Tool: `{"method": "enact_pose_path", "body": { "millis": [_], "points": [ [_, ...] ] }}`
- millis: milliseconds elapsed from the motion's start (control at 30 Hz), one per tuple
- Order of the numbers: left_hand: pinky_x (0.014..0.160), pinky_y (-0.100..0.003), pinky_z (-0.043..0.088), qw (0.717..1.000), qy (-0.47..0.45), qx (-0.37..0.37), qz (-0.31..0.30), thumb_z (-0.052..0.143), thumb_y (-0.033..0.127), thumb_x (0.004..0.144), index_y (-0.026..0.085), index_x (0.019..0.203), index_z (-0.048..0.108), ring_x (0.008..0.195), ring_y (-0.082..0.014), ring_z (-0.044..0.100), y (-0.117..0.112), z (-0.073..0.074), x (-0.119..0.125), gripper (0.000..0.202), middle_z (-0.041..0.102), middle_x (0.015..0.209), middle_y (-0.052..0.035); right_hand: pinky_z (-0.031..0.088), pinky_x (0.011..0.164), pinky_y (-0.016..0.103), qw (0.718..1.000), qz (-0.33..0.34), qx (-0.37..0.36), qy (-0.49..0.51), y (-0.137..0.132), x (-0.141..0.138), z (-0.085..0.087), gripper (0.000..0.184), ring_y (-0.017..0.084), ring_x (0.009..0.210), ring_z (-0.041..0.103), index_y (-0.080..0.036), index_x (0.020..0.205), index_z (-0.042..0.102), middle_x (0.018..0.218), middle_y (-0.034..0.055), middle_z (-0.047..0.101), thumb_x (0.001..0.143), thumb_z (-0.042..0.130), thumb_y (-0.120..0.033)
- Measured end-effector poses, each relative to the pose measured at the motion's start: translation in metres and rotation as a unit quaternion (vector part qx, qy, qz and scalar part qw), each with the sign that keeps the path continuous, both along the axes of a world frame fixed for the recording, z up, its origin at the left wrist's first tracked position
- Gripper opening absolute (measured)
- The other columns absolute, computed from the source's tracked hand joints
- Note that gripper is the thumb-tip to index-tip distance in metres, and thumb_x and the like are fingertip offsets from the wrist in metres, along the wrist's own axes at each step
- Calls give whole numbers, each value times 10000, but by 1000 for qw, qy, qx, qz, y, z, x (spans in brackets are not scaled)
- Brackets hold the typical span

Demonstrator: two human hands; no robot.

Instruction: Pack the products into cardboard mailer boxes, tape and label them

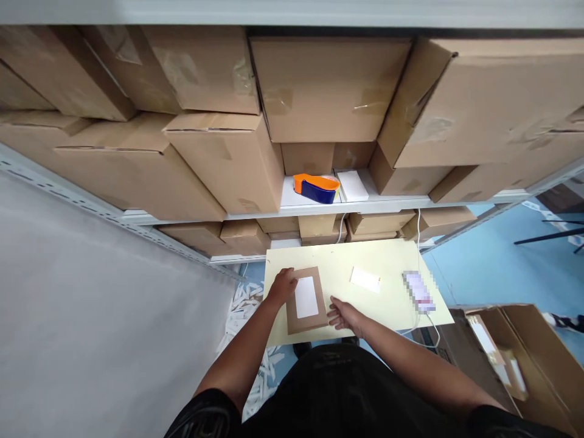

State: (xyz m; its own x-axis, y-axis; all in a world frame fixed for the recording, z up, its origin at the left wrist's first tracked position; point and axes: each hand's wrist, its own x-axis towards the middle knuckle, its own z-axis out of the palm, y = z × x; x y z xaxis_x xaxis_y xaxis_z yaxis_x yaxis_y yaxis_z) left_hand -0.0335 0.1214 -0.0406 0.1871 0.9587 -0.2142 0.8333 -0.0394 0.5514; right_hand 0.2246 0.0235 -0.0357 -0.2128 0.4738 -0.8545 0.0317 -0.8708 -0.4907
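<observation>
A flat brown cardboard parcel (292,316) with a white label (306,297) on top lies on a pale yellow table (387,261). My left hand (283,286) rests on the parcel's upper left corner with the fingers curled over its edge. My right hand (345,316) lies flat beside the parcel's right edge, fingers stretched out and touching it. A loose white label (365,279) lies on the table to the right of the parcel.
A phone (418,292) on a white cable lies at the table's right. Behind stands a metal shelf rack full of cardboard boxes (328,91), with an orange and blue tape dispenser (316,187). An open box (524,359) is at right; paper strips (244,301) litter the floor.
</observation>
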Motion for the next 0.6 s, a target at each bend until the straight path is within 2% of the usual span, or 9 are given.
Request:
{"method": "enact_pose_path", "body": {
  "millis": [100,133,200,267,333,400,467,533,600],
  "points": [
    [1118,-367,444,1000,-1,-5,5,538,310,963,106,1365,593,1273,-250,596,-32,-3,1,454,630,1368,-151,570,792,329,997,-52,46,-36,27,18,17,575,215,916,734,-183,1218,583,1307,163,657,963,455,-682],
    [1113,-362,443,1000,-5,-2,7,545,319,965,110,1360,594,1267,-248,595,-41,-3,2,449,633,1359,-145,569,773,325,994,-41,69,-75,30,25,19,565,214,898,733,-188,1198,594,1279,155,670,950,481,-682],
    [1105,-362,439,1000,-7,5,13,543,332,977,122,1354,591,1266,-249,584,-54,-1,3,434,633,1345,-139,556,718,319,980,26,94,-173,25,38,16,578,221,827,725,-175,1115,624,1132,152,718,905,549,-708],
    [1094,-367,435,1000,5,3,19,537,334,987,131,1342,590,1262,-255,577,-57,2,5,412,633,1333,-138,544,661,333,972,108,52,-204,7,45,4,650,238,730,712,-152,1043,634,940,152,742,868,552,-773],
    [1088,-369,426,999,23,-7,21,537,334,993,146,1333,587,1260,-260,572,-53,6,8,392,634,1324,-136,543,615,357,982,132,-47,-127,-18,43,-10,749,257,660,702,-136,1057,625,841,151,741,877,443,-840],
    [1080,-369,420,999,40,-17,25,537,334,997,159,1326,584,1253,-266,572,-49,10,11,376,638,1312,-135,550,622,347,989,93,-113,-36,-35,35,-22,777,250,670,709,-126,1053,632,852,159,744,926,324,-828],
    [1052,-372,426,997,58,-21,45,533,343,998,158,1290,592,1219,-275,586,-49,13,12,351,648,1270,-142,559,659,326,992,25,-122,-10,-36,27,-28,763,233,708,716,-123,1003,647,879,161,739,968,265,-783],
    [1004,-372,441,994,76,-22,75,516,365,1004,154,1220,608,1172,-283,607,-58,15,12,315,658,1205,-148,557,681,310,995,-40,-82,-47,-20,25,-26,710,218,734,709,-132,960,651,889,149,730,981,304,-751],
    [934,-361,459,991,82,-38,94,510,400,1002,168,1134,614,1108,-279,636,-74,17,10,287,667,1142,-141,541,683,299,992,-71,-11,-105,7,29,-20,629,209,759,694,-149,957,656,915,133,727,966,406,-726]
  ]
}}
